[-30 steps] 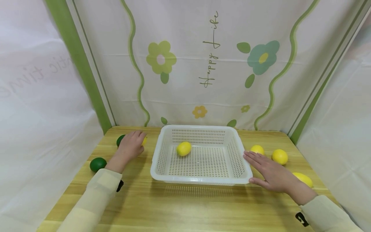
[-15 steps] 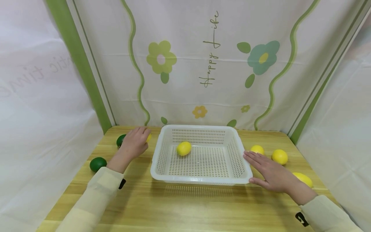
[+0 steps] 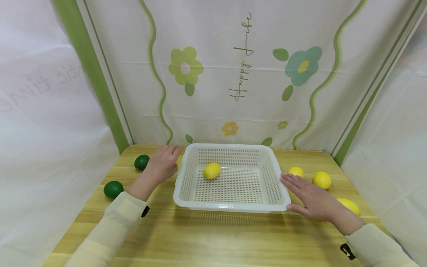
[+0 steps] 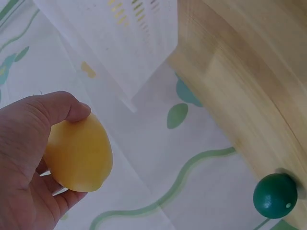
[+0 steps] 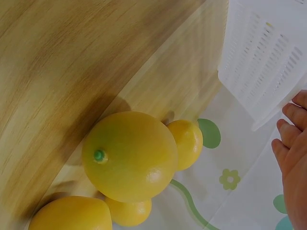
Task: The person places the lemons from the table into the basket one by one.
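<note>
My left hand point(image 3: 162, 163) grips a lemon point(image 4: 80, 152) between thumb and fingers, just left of the white plastic basket point(image 3: 230, 207). In the head view the hand hides most of that fruit. A second lemon point(image 3: 211, 171) lies inside the basket, toward its left side. My right hand point(image 3: 310, 196) has its fingers straight, with the fingertips point(image 5: 288, 111) at the basket's right rim; it holds nothing.
Two dark green fruits point(image 3: 113, 190) lie on the wooden table point(image 3: 213, 244) at the left. Several yellow fruits point(image 3: 322, 180) lie beyond and beside my right hand, one with a green stem end point(image 5: 99, 155). A printed curtain point(image 3: 213, 104) stands behind the table.
My left hand has moved right with the lemon, from beside the far green fruit to the basket's left rim. That green fruit now shows fully. The right hand and basket have stayed put.
</note>
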Motion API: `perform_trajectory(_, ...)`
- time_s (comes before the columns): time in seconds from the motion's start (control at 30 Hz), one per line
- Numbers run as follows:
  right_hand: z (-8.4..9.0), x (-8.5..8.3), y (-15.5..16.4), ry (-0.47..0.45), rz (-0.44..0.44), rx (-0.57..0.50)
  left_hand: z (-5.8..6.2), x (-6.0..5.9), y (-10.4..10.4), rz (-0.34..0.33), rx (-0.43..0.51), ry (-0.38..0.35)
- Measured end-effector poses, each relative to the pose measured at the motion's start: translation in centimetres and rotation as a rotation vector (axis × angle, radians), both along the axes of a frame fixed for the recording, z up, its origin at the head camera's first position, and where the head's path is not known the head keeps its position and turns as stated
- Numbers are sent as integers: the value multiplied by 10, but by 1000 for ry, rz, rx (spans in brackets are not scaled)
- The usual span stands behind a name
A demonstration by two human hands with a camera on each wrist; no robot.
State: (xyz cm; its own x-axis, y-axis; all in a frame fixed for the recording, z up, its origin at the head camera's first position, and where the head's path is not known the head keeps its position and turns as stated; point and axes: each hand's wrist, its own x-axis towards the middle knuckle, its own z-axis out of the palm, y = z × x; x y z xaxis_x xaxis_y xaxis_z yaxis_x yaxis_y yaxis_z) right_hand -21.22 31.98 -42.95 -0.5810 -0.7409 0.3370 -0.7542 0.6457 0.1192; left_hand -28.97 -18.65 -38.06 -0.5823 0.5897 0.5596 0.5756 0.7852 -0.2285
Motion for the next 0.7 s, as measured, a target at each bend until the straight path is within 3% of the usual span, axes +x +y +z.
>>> perform_trajectory(0.7,-1,-1,2,13,3,17,-2,7,33,-50,-96,-62)
